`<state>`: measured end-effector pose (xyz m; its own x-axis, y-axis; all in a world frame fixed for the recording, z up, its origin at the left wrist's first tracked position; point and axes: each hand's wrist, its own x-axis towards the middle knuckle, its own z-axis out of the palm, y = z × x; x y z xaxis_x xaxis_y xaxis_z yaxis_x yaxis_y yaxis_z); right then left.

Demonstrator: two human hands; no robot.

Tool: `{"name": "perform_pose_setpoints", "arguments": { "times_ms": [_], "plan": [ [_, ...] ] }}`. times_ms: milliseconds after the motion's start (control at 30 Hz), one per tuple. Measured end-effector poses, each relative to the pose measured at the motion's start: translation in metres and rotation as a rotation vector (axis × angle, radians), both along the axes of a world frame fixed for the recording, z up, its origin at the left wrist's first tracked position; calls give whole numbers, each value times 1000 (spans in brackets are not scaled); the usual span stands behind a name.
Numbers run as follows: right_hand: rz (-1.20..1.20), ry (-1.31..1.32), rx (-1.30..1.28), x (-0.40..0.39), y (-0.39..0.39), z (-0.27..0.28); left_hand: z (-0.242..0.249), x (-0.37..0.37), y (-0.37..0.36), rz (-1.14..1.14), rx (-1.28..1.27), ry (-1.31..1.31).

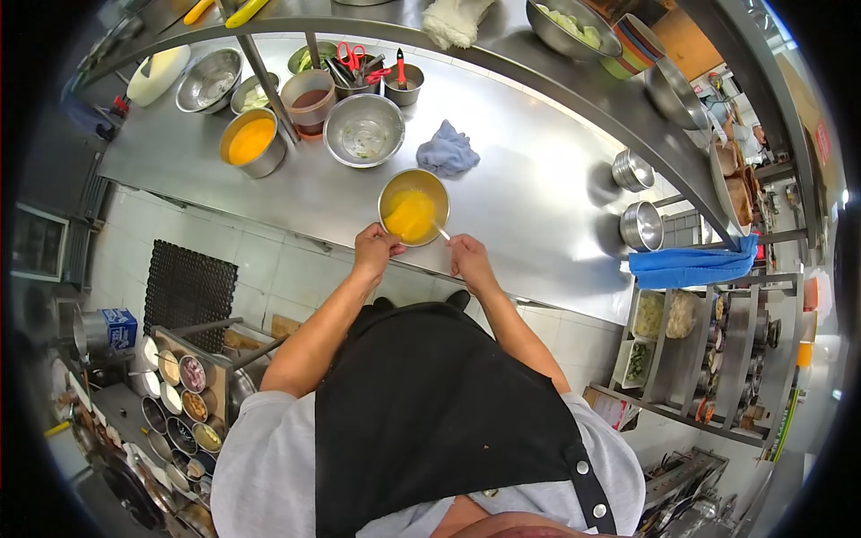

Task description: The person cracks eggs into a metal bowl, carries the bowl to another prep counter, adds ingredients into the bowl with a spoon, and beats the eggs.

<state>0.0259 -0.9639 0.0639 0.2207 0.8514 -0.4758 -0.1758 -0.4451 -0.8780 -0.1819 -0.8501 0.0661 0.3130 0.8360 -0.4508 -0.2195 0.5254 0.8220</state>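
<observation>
A metal bowl [414, 178] holding bright yellow liquid, which looks like beaten egg, stands near the front edge of the steel counter. My left hand [377, 250] grips its rim at the lower left, fingers closed. In my right hand [470, 257] is the pale handle of a thin utensil [440, 229]. Its other end dips into the yellow liquid, so its kind cannot be made out. Just behind the bowl lies a crumpled grey-blue cloth [447, 150]. A wider steel bowl [364, 131] with a little clear liquid sits to the upper left.
The steel counter [529, 206] runs left to right. On it stand a pot of orange-yellow liquid [255, 166], a tub of brown liquid [308, 115] and small stacked bowls [642, 227]. An overhead shelf [538, 67] crosses above the back. A blue towel [692, 266] hangs at right.
</observation>
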Motion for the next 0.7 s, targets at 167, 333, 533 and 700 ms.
{"name": "perform_pose_setpoints", "arguments": {
  "times_ms": [167, 333, 533, 700],
  "plan": [
    [160, -201, -93, 0, -8, 9, -8, 0, -3, -62, 26, 70],
    [103, -437, 68, 9, -9, 11, -12, 8, -8, -64, -34, 46],
    [123, -300, -77, 21, -5, 22, -20, 18, -21, -51, -83, 31],
    [45, -175, -54, 41, 7, 17, -19, 24, -22, -7, -85, 64]
  ]
}}
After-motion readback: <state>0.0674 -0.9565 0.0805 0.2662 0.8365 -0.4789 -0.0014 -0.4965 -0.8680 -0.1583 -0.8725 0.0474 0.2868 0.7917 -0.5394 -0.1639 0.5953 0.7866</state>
